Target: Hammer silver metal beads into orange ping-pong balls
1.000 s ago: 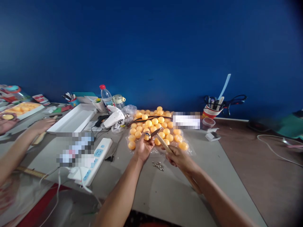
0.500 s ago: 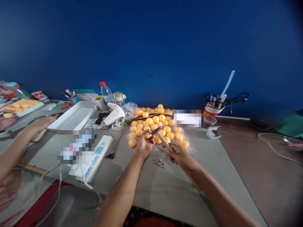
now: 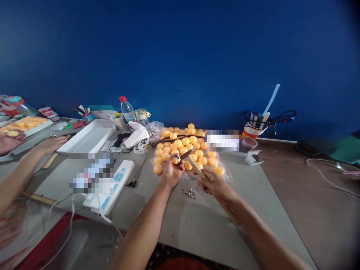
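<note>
My left hand (image 3: 172, 173) pinches a small round yellowish ball with a shiny metallic part (image 3: 176, 159). Its exact make is too small to read. In my right hand (image 3: 213, 182) is a hammer (image 3: 197, 168), gripped by its long wooden handle. The hammer's dark, pointed head lies right beside the ball in my left fingers; whether they touch I cannot tell. Behind both hands, many orange balls (image 3: 199, 153) rest on clear plastic. Several small shiny metal pieces (image 3: 189, 193) lie on the grey table between my forearms.
A white power strip (image 3: 119, 183) with cables lies to the left, near a white tray (image 3: 88, 137). A water bottle (image 3: 127, 110) stands behind. On the right are a cup of tools (image 3: 253, 130) and a small box (image 3: 254, 159). Another person's hand (image 3: 50, 144) reaches in at left.
My hands, the ball and the hammer stay in almost the same pose. The view has shifted very slightly. At far left, another person's hand holding a yellowish ball has moved a little right.
</note>
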The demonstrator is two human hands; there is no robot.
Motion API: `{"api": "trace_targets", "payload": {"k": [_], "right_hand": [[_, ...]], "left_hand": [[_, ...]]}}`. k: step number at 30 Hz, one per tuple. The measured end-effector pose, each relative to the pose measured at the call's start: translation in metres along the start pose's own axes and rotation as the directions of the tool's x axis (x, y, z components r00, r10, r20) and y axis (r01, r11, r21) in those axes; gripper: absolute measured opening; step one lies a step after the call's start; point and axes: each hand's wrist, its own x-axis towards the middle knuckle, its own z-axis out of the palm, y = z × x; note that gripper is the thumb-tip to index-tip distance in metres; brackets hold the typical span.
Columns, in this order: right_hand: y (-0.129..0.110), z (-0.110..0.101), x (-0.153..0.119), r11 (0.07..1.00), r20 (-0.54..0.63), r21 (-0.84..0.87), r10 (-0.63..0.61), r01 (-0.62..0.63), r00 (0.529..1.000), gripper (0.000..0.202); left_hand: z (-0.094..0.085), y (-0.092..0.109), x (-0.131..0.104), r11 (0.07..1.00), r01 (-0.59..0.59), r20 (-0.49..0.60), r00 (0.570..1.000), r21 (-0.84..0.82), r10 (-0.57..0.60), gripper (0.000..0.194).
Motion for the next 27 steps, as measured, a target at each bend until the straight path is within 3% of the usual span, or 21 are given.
{"api": "trace_targets", "payload": {"k": [13, 27], "right_hand": [[-0.0005, 0.0006, -0.0003, 1.0, 0.006, 0.012, 0.018, -0.018, 1.0, 0.04], [0.0004, -0.0003, -0.0001, 1.0, 0.015, -0.023, 0.007, -0.007, 1.0, 0.044]], "left_hand": [[0.0083, 0.0009, -0.0045, 0.999, -0.006, -0.019, 1.0, 0.045, 0.007, 0.024], [0.0032, -0.0007, -0.0009, 1.0, -0.004, 0.005, 1.0, 0.016, 0.004, 0.014]]}}
